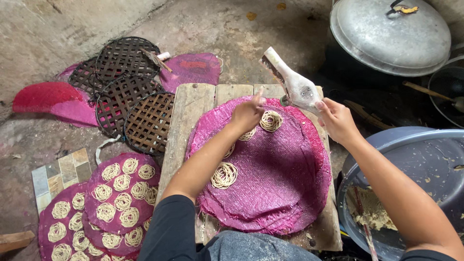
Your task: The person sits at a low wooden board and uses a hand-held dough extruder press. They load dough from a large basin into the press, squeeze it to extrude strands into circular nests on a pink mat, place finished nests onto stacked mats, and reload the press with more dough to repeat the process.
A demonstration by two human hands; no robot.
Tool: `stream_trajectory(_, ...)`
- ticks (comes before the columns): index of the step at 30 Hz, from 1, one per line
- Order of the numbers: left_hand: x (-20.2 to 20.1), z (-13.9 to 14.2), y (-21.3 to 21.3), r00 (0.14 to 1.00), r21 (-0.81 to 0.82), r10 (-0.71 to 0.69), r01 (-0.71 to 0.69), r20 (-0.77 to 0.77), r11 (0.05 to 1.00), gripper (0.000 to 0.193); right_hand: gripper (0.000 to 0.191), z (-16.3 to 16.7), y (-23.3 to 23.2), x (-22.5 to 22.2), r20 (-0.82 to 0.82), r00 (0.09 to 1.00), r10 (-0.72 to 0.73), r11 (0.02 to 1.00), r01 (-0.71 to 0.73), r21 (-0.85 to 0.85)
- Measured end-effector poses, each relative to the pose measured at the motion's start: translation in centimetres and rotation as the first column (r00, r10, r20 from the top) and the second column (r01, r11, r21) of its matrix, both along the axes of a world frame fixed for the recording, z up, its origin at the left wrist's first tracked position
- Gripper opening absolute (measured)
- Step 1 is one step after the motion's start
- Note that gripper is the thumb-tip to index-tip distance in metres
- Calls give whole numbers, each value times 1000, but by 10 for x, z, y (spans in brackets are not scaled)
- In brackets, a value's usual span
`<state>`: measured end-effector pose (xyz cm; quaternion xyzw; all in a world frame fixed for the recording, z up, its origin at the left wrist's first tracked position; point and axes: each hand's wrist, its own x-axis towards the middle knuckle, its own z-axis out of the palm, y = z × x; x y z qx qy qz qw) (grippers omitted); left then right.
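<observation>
We are gripping a pale noodle press (pixel 296 86) in our right hand (pixel 337 119) over the wooden board's (pixel 189 111) far edge, our left hand (pixel 247 113), fingers loosely curled, touching the purple mat (pixel 280 179) beside a noodle coil (pixel 271 120), grey basin (pixel 415 154) lying off the board's right edge.

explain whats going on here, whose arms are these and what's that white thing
The one picture comes from a camera on a person's head, looking down at their own arms. The right hand holds a white press by its handle. The left hand rests on a round purple mat lying on a wooden board, touching small noodle coils. Left on the floor lie more filled mats and woven trays. At right are a basin with dough and a metal lid.
</observation>
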<state>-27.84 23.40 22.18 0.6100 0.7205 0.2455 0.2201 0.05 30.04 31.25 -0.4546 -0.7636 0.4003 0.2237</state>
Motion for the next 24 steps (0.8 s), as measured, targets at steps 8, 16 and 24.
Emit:
stream_trajectory(8,18,110,-92,751,481,-640,506,163,716,30,65,80,-104,0,83,860,503,752,-484,447)
stream_trajectory(16,47,187,-252,422,152,-834,854,354,497,35,69,131,-194,-6,431,447,784,14,-707,707)
stream_trajectory(24,73,183,-311,578,-127,-816,809,-11,574,41,54,94,-279,83,-155,488,859,457,-867,-198)
